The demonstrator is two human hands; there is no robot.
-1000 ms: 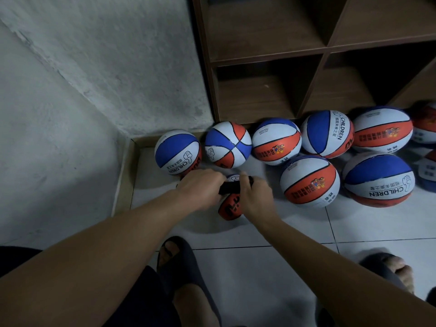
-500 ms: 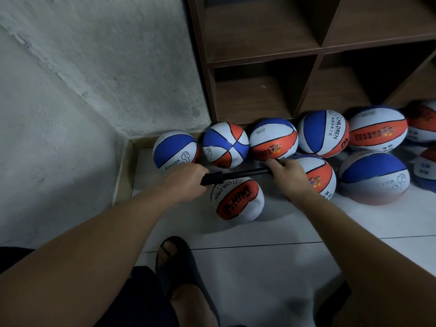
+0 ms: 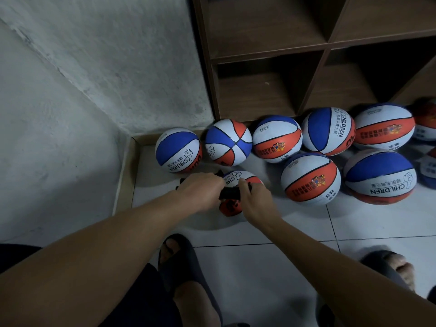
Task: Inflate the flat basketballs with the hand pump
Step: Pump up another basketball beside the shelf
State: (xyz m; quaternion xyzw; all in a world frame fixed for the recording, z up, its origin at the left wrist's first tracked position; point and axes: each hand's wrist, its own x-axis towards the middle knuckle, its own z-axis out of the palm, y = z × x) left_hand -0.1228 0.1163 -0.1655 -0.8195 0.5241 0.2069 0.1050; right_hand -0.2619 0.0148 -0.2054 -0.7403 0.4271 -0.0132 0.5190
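While both hands (image 3: 232,193) grip the black pump (image 3: 230,192), nearby basketballs (image 3: 381,177) read "CHILDREN".

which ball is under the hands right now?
The small ball directly beneath the pump, mostly hidden by the left hand and right hand. Every other ball sits uncovered, farther back along the shelf or off to the right.

Two hands (image 3: 200,190), one hand pump (image 3: 230,192), about ten basketballs (image 3: 310,179), two slippers (image 3: 181,263)

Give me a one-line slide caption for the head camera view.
Both hands, left and right, grip a black hand pump over a basketball on the tiled floor.
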